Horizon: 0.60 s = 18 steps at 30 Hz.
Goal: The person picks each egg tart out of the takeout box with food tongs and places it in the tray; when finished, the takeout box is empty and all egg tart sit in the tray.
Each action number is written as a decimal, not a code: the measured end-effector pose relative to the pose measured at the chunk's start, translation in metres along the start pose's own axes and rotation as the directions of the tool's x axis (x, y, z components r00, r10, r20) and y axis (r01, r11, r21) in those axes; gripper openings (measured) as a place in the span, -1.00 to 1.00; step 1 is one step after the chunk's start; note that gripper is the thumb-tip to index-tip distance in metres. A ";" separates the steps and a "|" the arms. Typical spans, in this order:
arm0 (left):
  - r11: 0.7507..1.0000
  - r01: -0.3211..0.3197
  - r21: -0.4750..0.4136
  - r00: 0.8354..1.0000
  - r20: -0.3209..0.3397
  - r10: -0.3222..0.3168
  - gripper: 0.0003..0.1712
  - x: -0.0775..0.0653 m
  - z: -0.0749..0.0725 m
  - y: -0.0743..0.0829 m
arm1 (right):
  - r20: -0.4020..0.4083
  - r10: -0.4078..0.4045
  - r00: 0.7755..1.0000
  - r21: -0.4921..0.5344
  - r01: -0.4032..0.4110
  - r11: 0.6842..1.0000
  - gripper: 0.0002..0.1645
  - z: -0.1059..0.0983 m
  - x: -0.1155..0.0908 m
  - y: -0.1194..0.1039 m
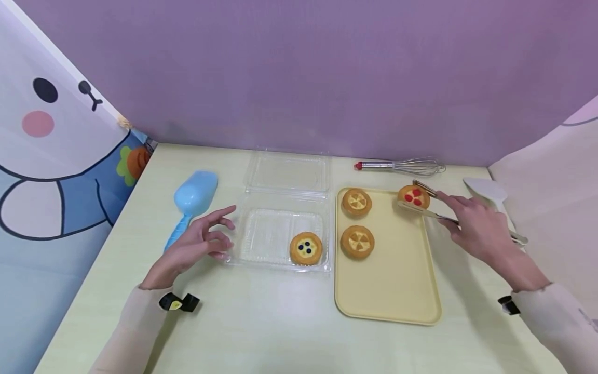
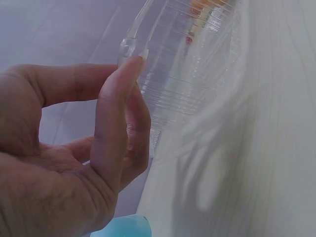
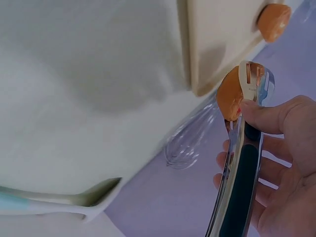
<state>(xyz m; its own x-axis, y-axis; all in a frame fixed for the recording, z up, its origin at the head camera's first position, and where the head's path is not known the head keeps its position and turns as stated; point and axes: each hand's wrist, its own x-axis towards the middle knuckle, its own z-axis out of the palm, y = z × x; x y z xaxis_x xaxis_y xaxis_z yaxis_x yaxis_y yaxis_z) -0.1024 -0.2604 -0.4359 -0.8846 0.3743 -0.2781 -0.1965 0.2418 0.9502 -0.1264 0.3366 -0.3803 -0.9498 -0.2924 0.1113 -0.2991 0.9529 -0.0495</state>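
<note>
My right hand (image 1: 481, 228) grips metal tongs (image 3: 242, 168) with dark handle inlays. Between the tongs' ends is a tart with red fruit (image 1: 413, 197), over the tray's far right corner; the right wrist view shows it raised off the tray. My left hand (image 1: 198, 241) is at the left edge of a clear plastic clamshell box (image 1: 266, 239), fingers loosely bent and spread. Its thumb tip (image 2: 136, 64) is close to the box rim; whether they touch I cannot tell. A tart with dark berries (image 1: 306, 248) sits in the box's near right part.
The cream tray (image 1: 388, 291) right of the box holds a far tart (image 1: 357, 202) and a nearer tart (image 1: 357, 242), both with wedge-patterned tops. A whisk (image 1: 402, 166) lies behind the tray. A blue scoop (image 1: 195, 195) lies at left, a white utensil (image 1: 488, 189) at right.
</note>
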 end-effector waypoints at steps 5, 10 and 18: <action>1.000 -0.004 -0.007 1.000 0.003 0.004 -0.06 0.000 0.000 0.000 | 0.015 -0.003 1.000 0.012 0.003 1.000 -0.26 0.008 -0.005 0.001; 1.000 -0.002 -0.012 1.000 0.006 0.002 -0.05 0.000 0.000 0.001 | 0.012 -0.025 1.000 0.009 0.025 1.000 -0.26 0.012 -0.006 -0.002; 1.000 -0.014 -0.010 1.000 0.011 0.014 -0.05 -0.001 0.000 0.001 | 0.024 -0.033 0.999 0.032 0.032 0.999 -0.25 0.016 -0.006 -0.007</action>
<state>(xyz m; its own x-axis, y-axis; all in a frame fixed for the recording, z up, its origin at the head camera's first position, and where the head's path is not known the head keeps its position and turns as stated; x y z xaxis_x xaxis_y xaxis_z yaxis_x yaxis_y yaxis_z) -0.1018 -0.2601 -0.4350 -0.8823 0.3878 -0.2667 -0.1888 0.2273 0.9553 -0.1196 0.3306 -0.3961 -0.9415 -0.3251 0.0891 -0.3320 0.9401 -0.0776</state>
